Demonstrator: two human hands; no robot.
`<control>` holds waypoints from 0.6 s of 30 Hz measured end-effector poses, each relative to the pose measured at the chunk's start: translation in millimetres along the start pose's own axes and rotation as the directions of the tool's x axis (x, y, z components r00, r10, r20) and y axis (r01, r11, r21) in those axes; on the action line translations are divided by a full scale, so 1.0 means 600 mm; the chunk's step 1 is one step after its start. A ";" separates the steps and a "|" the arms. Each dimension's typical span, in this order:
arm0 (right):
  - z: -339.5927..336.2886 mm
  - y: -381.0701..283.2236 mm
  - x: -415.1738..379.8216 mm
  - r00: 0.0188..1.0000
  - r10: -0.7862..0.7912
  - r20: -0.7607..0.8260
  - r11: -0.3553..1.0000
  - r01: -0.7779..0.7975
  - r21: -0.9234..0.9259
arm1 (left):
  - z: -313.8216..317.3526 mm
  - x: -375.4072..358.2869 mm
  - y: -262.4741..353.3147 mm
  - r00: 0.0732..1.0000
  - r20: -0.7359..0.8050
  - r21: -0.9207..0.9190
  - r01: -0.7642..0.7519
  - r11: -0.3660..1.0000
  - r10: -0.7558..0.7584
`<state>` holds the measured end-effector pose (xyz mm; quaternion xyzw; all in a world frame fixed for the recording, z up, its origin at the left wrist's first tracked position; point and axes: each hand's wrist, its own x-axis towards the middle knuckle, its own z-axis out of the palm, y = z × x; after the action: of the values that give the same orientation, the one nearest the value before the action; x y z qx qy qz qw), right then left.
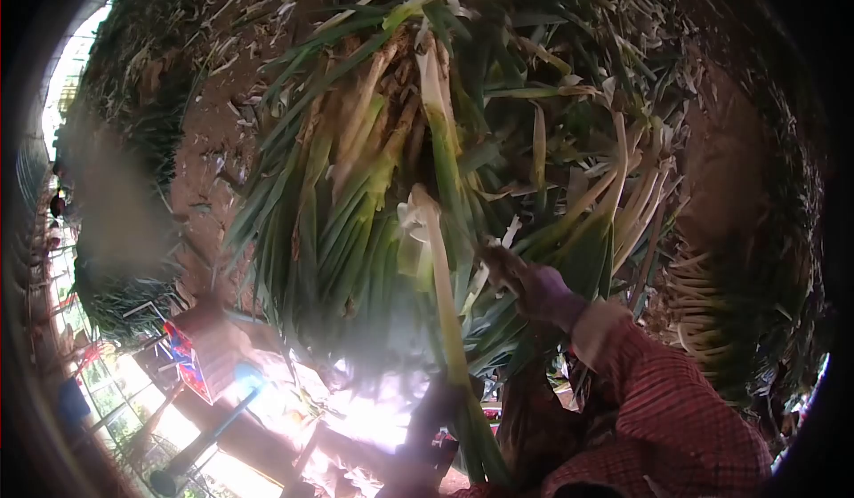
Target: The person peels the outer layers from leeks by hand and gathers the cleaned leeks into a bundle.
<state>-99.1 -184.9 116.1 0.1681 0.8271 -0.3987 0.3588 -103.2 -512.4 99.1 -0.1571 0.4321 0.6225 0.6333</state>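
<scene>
Although the fisheye lens bends everything and a hazy glare washes out the lower middle, I can make out a big heap of leeks filling most of the view, their pale stalks bunched toward the top and the green leaves fanning down and outward. My right hand, in a purple glove with a red checked sleeve behind it, reaches into the right side of the heap. Its fingers look curled around something among the leaves, just beside a thin pale strip, but the glove is dirty and partly buried, so I cannot tell exactly what it grips or how tightly.

One long leek stands out from the rest, its white stalk running from the middle of the heap down toward the bottom edge, where it darkens to green. My left hand is near the lower end of it, low in the frame, dark and blurred by the glare; it seems to be touching the stalk, though I cannot tell whether it is closed on it.

Around the heap lies reddish-brown soil scattered with dry trimmings. At the lower left a blue-handled tool lies near a red and blue patterned cloth.
</scene>
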 end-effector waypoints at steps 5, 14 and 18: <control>0.186 0.104 -0.018 0.832 -0.388 -0.397 0.867 0.475 0.150 | -0.054 0.015 -0.078 0.996 -0.070 -0.165 0.037 0.986 -0.049; 0.107 0.065 -0.036 0.921 -0.254 -0.296 0.918 0.326 0.227 | 0.032 -0.025 -0.069 0.989 -0.112 -0.025 0.093 0.995 -0.095; 0.106 0.079 -0.014 0.827 -0.482 -0.290 0.853 0.518 0.060 | 0.041 -0.059 -0.100 0.984 -0.142 0.121 0.124 0.985 -0.106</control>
<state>-37.4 -204.9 69.7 0.0208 0.8533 -0.5080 0.1157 -34.0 -528.1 119.2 -0.1821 0.5034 0.5436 0.6465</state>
